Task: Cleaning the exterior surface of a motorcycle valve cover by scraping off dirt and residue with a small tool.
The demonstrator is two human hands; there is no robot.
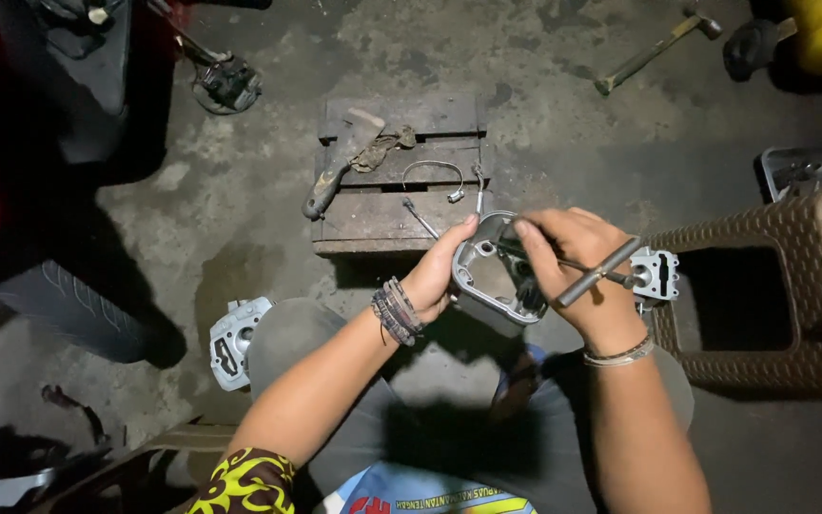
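Note:
My left hand (438,271) grips the left rim of a grey cast-metal engine cover (487,276), held above my knees. My right hand (577,271) rests over the cover's right side and holds a dark T-handle wrench (594,276), its shaft pointing into the cover. Bead bracelets sit on my left wrist, a thin band on the right. Much of the cover's inside is hidden by my right fingers.
A small wooden crate (401,176) ahead carries a scraper (335,162), a rag, a bent wire and a screwdriver. Metal engine parts lie at left (233,340) and right (656,274). A brown wicker stool (773,286), a hammer (654,52), a tyre (78,305) and a metal tray (811,171) surround me.

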